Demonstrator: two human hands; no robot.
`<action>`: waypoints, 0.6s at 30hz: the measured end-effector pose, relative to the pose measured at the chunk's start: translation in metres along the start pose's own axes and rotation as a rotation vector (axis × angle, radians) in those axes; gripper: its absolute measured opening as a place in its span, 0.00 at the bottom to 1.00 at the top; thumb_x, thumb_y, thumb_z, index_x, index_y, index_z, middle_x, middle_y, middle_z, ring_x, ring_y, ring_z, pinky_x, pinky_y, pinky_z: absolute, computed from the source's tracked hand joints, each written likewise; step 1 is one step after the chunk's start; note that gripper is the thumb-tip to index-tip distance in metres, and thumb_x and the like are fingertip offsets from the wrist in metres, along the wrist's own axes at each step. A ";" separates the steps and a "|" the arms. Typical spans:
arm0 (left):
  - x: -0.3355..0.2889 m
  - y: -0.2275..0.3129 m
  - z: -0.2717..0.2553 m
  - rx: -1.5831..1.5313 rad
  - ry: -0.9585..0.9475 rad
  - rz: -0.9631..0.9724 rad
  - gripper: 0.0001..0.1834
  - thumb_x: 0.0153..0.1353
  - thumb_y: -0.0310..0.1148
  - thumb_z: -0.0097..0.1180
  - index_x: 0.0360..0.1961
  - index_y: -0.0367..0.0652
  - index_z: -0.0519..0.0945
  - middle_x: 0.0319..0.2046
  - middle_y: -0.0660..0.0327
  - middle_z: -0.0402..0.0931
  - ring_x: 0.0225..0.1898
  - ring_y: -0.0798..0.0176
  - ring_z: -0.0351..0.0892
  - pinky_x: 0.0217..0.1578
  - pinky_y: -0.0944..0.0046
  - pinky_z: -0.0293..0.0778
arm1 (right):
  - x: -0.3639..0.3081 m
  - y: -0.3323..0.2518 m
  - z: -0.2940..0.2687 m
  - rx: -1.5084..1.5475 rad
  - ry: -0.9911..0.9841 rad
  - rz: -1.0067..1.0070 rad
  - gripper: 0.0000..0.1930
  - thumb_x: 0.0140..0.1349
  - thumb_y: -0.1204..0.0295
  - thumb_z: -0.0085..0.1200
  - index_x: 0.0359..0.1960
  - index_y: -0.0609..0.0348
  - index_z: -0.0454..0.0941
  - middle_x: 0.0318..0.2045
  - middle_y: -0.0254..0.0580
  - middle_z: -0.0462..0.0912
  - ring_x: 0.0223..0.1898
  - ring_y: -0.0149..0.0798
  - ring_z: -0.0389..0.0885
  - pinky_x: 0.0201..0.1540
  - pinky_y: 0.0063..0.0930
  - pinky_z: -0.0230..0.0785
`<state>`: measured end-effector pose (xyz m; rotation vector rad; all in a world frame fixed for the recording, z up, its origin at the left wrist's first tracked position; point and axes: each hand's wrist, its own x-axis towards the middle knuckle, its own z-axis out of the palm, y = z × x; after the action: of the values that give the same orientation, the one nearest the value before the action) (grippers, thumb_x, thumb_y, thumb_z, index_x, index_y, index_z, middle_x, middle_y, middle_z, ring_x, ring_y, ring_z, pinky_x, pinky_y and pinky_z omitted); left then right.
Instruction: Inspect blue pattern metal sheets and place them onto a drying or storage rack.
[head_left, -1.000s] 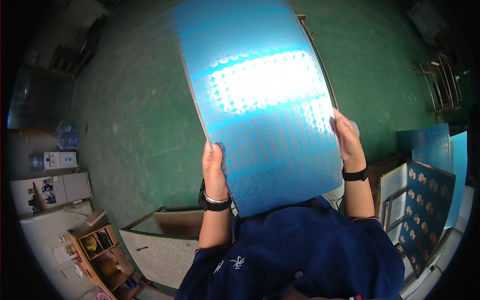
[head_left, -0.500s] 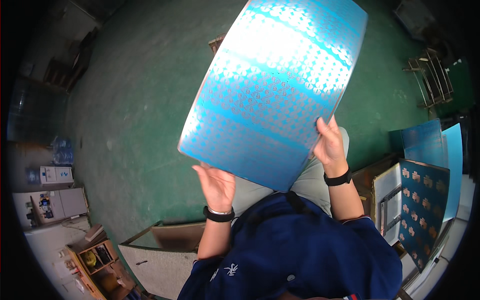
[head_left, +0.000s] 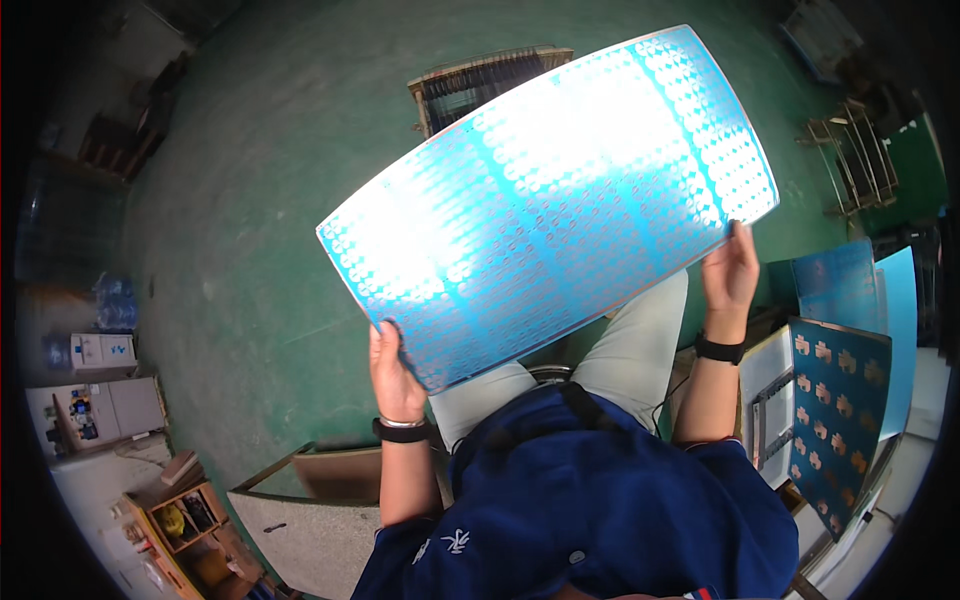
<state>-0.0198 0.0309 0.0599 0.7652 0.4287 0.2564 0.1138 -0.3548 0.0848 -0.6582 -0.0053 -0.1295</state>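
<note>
A large shiny blue sheet [head_left: 560, 220], patterned with rows of small coppery round shapes, is held up tilted above my lap. Strong glare washes out much of its face. At its lower left corner my left hand [head_left: 398, 375] grips the edge, thumb on top and the other fingers mostly behind it. My right hand [head_left: 732, 268] pinches the near edge close to the right corner, its fingers partly hidden under the sheet. Each wrist wears a black band.
On the right stand a dark blue panel with copper shapes [head_left: 838, 410] and light blue sheets [head_left: 897, 330]. A rack [head_left: 470, 85] lies partly behind the held sheet. Another rack [head_left: 850, 160] stands far right. At lower left are a grey-topped table [head_left: 315, 530] and wooden shelf [head_left: 195, 540].
The sheet has turned from upright lengthwise to lying across my view. My left hand, open beneath its edge before, now grips the corner; my right hand has moved right and slightly up.
</note>
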 end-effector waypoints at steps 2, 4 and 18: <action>0.001 0.011 -0.003 0.081 0.022 0.072 0.16 0.66 0.36 0.44 0.52 0.42 0.69 0.47 0.63 0.73 0.47 0.66 0.72 0.49 0.63 0.68 | 0.003 -0.017 -0.014 -0.030 0.055 -0.080 0.18 0.65 0.74 0.40 0.55 0.67 0.62 0.54 0.48 0.70 0.55 0.42 0.69 0.58 0.37 0.62; 0.004 0.019 -0.013 0.177 0.060 0.141 0.14 0.66 0.36 0.44 0.49 0.40 0.72 0.44 0.62 0.75 0.44 0.68 0.73 0.47 0.66 0.68 | 0.002 -0.033 -0.017 -0.033 0.007 -0.076 0.20 0.65 0.73 0.39 0.58 0.70 0.60 0.57 0.52 0.66 0.58 0.42 0.66 0.60 0.38 0.60; 0.014 0.044 -0.050 0.443 0.148 0.207 0.13 0.66 0.33 0.45 0.46 0.35 0.73 0.40 0.62 0.76 0.40 0.71 0.73 0.44 0.70 0.68 | -0.007 -0.038 -0.002 -0.365 0.044 -0.042 0.23 0.66 0.66 0.40 0.58 0.72 0.61 0.54 0.55 0.70 0.53 0.41 0.72 0.55 0.31 0.64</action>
<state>-0.0338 0.0973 0.0556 1.2330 0.5561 0.4206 0.1025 -0.3851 0.1059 -1.0203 0.0481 -0.1874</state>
